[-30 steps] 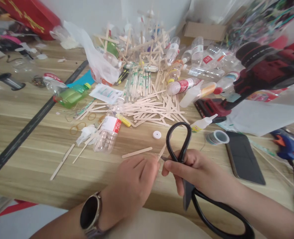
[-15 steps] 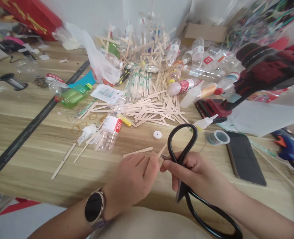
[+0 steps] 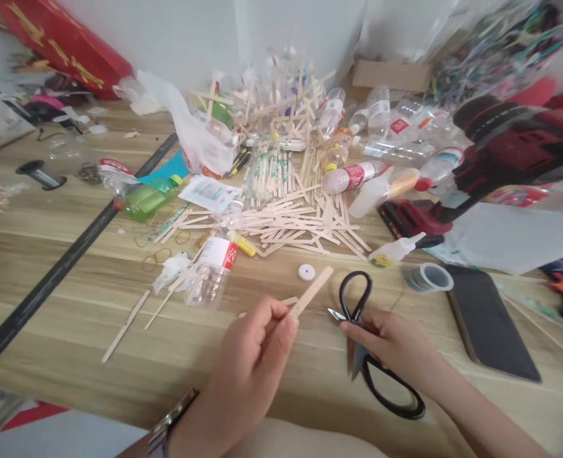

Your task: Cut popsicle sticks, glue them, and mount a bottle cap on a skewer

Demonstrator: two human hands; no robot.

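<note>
Between the thumb and fingers of my left hand point(image 3: 257, 356) is a flat wooden craft stick point(image 3: 313, 289), its free end pointing up and right. My right hand point(image 3: 381, 337) is closed around the middle of black-handled scissors point(image 3: 381, 388), gripping them near the pivot. One pointed blade tip point(image 3: 336, 314) sticks out toward the stick but stays apart from it. Behind my left fingers another craft stick point(image 3: 288, 301) lies partly hidden on the table. A small white disc point(image 3: 306, 272) rests just beyond the held stick.
A heap of craft sticks point(image 3: 291, 222) covers the table's middle. Plastic bottles point(image 3: 214, 254) lie around it. A glue bottle point(image 3: 396, 250), a spool point(image 3: 429, 278), a phone point(image 3: 491, 324) and a red power tool point(image 3: 500, 152) are at right. A black strip point(image 3: 71, 261) crosses the left.
My left hand has turned, so much more of the craft stick shows. The scissors have drawn away from the stick, with my right hand moving slightly right. The camera view has shifted a little.
</note>
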